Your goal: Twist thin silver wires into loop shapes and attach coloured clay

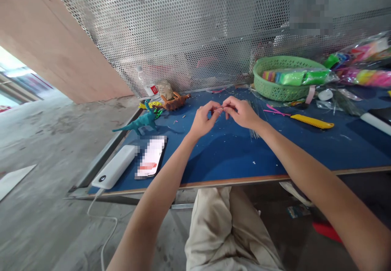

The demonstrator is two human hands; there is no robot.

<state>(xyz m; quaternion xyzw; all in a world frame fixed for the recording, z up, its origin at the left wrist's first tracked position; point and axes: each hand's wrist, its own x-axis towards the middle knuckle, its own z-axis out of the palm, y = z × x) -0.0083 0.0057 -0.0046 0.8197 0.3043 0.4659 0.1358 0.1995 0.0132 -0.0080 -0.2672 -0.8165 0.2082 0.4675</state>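
Table, with items set out left, centre and right, as seen from the near edge.
Behind the table [232,163]: upright perforated panel [189,38]. Left front: power bank [117,167], its cable [111,218] dropping over the near edge; phone [152,157] just to its right. Behind these: sauropod figure [143,121]. Left rear: bottle [146,81], near the panel; animal figure [175,102] to its right and nearer the front. Centre, above the table: left-hand grip [208,117] and right-hand grip [240,111], a small piece [222,108] between their fingertips; wires [254,134] on the table, passing below the right wrist. Right rear: basket [282,92], packets [295,78] inside; further packs [365,76] to its right. Before the basket: utility knife [312,121].
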